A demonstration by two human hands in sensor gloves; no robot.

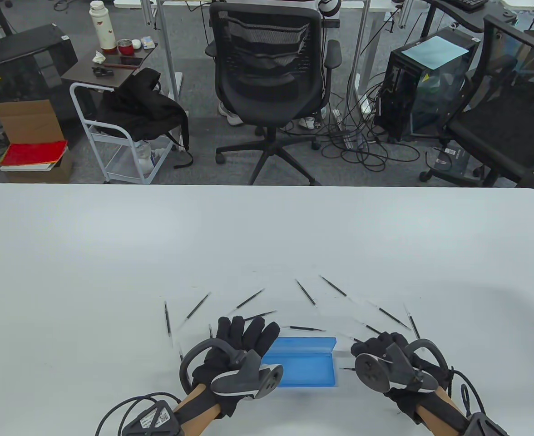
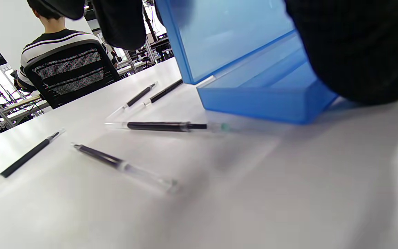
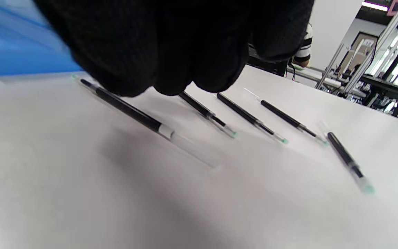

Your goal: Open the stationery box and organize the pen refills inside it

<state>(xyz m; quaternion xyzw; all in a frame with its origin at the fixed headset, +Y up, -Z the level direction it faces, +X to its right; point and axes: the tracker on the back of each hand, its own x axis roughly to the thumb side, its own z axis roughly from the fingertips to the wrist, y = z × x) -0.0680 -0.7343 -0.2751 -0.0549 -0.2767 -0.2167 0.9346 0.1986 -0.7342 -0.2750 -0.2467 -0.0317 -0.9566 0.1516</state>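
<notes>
On the white surface (image 1: 267, 236), near its front edge, a translucent blue plastic stationery box (image 1: 305, 365) stood with its lid raised. The left hand (image 1: 242, 347) lay at the box's left end, its fingers (image 1: 249, 331) straight against the lid. Thin black pen refills (image 1: 249, 299) fanned out beyond the box, and the right hand (image 1: 385, 352), just right of it, had fingers (image 3: 171, 69) curled down over one refill, though I cannot tell whether they gripped it.

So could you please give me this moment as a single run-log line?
stationery box: open, no refills seen inside | left hand: on lid | right hand: fingers curled above pen refills | refills: scattered on table
</notes>
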